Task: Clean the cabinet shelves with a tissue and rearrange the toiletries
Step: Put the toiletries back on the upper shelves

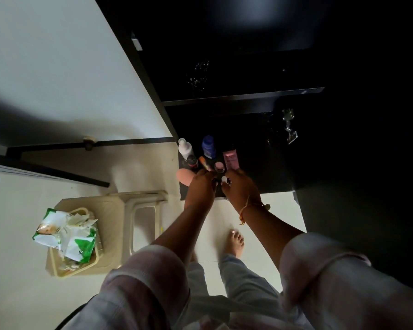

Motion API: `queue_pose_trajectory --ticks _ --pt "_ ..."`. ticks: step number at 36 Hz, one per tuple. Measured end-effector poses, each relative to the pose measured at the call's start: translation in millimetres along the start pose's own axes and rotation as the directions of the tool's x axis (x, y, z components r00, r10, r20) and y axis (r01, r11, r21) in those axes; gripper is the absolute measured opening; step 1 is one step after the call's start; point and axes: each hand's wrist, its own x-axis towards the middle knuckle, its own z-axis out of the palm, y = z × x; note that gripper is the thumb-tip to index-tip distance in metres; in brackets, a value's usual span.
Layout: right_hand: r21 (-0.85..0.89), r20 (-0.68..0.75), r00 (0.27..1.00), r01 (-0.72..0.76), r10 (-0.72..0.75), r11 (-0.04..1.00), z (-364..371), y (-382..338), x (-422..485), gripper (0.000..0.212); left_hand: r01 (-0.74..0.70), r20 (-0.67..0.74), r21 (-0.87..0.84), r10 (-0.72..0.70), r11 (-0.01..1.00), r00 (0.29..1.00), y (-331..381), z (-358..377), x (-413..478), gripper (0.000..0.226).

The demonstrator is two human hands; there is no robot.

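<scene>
The left hand (202,184) and the right hand (241,186) are close together at the front of the low dark shelf (267,177), the knuckles up and the fingers bent downward. The right hand seems to pinch a small bottle (224,179) with a white cap between thumb and fingertips. The fingers of the left hand are curled over something dark just beside it, but I cannot tell if they hold it or only touch it.

The step, as I judge it, is to put the toiletries in order on this shelf. To do it well, set each small piece down upright and let it go only when it stands, because the things are crowded and one push could knock down its neighbours. It is better to keep the tall ones at the back and the small ones in front.

Just behind the fingertips are an orange tube (203,161), a pink jar (218,166) and a pink tube (230,159). Further back stand a white bottle (185,147) and a blue bottle (208,144). A peach thing (185,176) lies at the left edge, touching the left hand or almost.

The tissue pack (66,234) lies well apart, to the left, in a basket (57,270) on a stool (115,210); neither hand has a tissue.
</scene>
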Motion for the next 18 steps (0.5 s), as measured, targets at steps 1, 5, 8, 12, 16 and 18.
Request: queue_pose_trajectory --ticks 1,5,8,12,16,18 --pt "0.011 0.004 1.000 0.006 -0.006 1.000 -0.2 1.4 -0.3 0.021 0.006 -0.006 -0.001 -0.006 1.000 1.000 0.8 -0.5 -0.7 0.021" --pt "0.078 -0.003 1.000 -0.006 0.006 0.997 -5.6 5.4 -11.3 0.025 0.021 -0.027 -0.006 -0.022 1.000 0.999 8.0 -5.4 -9.3 0.016" --pt "0.093 -0.036 0.999 -0.007 0.010 0.996 -13.2 8.6 -26.2 0.024 0.028 -0.052 -0.012 -0.028 1.000 0.998 15.0 -14.8 -19.2 0.014" --pt "0.168 -0.078 0.997 0.001 0.013 0.986 -34.4 6.1 -42.1 0.025 -0.003 -0.119 -0.069 -0.005 0.998 0.993 29.4 -40.3 -31.7 0.013" --pt "0.228 -0.219 0.976 0.051 0.000 0.972 -68.8 -13.3 -44.6 0.021 -0.024 -0.268 -0.105 -0.005 0.994 0.963 48.3 -75.7 -33.9 0.011" --pt "0.248 -0.308 0.951 0.105 -0.024 0.963 -89.2 -28.5 -39.9 0.023 -0.046 -0.334 -0.126 0.002 0.991 0.943 56.8 -95.4 -28.9 0.017"
